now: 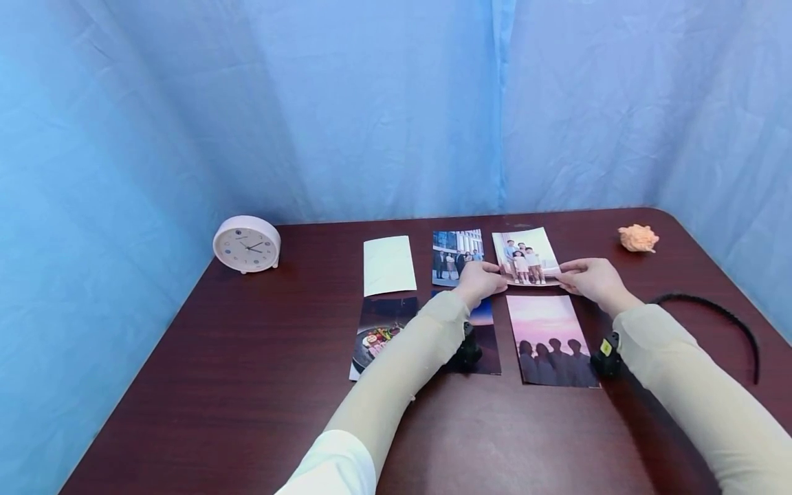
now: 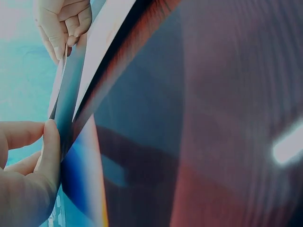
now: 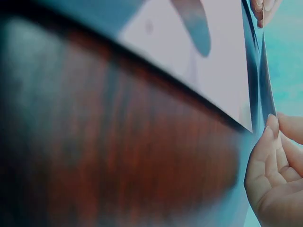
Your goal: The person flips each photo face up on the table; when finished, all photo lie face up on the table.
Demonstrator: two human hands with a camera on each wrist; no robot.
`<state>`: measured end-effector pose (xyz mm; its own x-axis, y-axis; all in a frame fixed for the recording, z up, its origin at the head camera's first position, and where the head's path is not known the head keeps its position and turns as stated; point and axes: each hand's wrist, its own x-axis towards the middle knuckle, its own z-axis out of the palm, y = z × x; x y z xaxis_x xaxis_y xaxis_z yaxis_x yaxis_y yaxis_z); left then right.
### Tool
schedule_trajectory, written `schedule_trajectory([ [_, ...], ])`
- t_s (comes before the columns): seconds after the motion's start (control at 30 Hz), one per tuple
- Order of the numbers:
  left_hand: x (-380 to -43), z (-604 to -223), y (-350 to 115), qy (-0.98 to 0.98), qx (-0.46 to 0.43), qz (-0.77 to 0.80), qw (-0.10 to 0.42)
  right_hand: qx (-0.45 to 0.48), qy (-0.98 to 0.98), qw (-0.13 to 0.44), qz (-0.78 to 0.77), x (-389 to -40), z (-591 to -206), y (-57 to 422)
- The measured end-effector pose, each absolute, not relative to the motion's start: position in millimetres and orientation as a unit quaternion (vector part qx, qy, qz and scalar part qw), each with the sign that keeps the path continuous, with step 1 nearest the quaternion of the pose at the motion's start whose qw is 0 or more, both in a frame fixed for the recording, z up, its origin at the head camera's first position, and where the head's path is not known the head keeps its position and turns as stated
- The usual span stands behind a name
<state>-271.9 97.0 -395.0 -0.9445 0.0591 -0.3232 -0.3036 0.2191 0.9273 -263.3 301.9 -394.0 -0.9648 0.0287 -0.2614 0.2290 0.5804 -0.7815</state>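
A photo of a family group (image 1: 526,258) is at the back of the table, its near edge bowed slightly. My left hand (image 1: 480,282) pinches its lower left corner between thumb and fingers. On the opposite side my right hand (image 1: 590,280) pinches the lower right corner. Both wrist views show the thin photo edge-on between the left hand (image 2: 28,165) and the right hand (image 3: 274,175). Just in front lies a photo of silhouettes under a pink sky (image 1: 553,340). A photo of people before a building (image 1: 454,254) lies left of the held one.
Under my left forearm lie a food photo (image 1: 377,337) and a dark night-sky photo (image 1: 485,337), both partly hidden. A pale, nearly blank sheet (image 1: 388,265) lies behind them. A white clock (image 1: 247,244) stands far left; a peach-coloured flower (image 1: 639,238) and black cable (image 1: 730,316) are right.
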Motion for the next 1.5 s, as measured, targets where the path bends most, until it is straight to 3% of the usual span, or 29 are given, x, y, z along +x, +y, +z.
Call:
schedule_trajectory([
  [1.0, -273.4, -397.7, 90.4, 0.813, -0.062, 0.559, 0.151, 0.066, 0.897, 0.115, -0.422, -263.3, -392.4, 309.8],
  [1.5, -267.8, -378.6, 80.7, 0.744, -0.001, 0.646, 0.171, 0.053, 0.914, 0.082, -0.393, -261.2, -380.1, 295.1],
])
